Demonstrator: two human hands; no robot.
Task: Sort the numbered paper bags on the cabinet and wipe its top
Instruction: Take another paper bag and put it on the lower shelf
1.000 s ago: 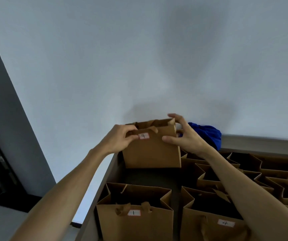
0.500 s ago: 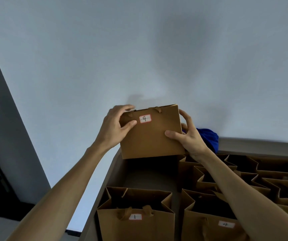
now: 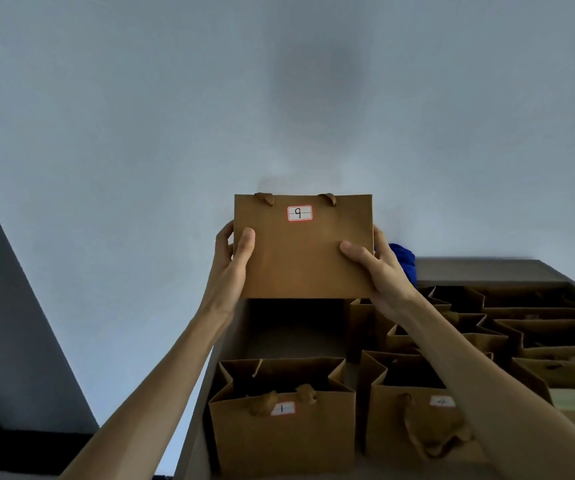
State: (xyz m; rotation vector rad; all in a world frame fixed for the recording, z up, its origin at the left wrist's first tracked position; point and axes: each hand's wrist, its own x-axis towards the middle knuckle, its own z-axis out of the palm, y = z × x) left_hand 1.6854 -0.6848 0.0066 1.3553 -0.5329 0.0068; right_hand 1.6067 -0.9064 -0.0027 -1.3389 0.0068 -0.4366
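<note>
Both hands, left hand (image 3: 232,268) and right hand (image 3: 381,271), grip the paper bag (image 3: 302,258) labelled 9 by its sides, fingers curled round its edges, above the cabinet (image 3: 480,270).

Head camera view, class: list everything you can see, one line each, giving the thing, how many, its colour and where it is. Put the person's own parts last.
Bag labelled 9: one, brown, held up in front of the wall, above the cabinet's back left corner.
Bag labelled 1: one, brown, front left of the cabinet top, open.
Other paper bags: several, brown, in rows across the right side; exact count unclear.
Cloth: one, blue, at the back, behind the right hand.
Cabinet: one, grey, under the bags.
Wall: pale grey, behind.
Left hand: grips the bag's left edge.
Right hand: grips its right edge.
</note>
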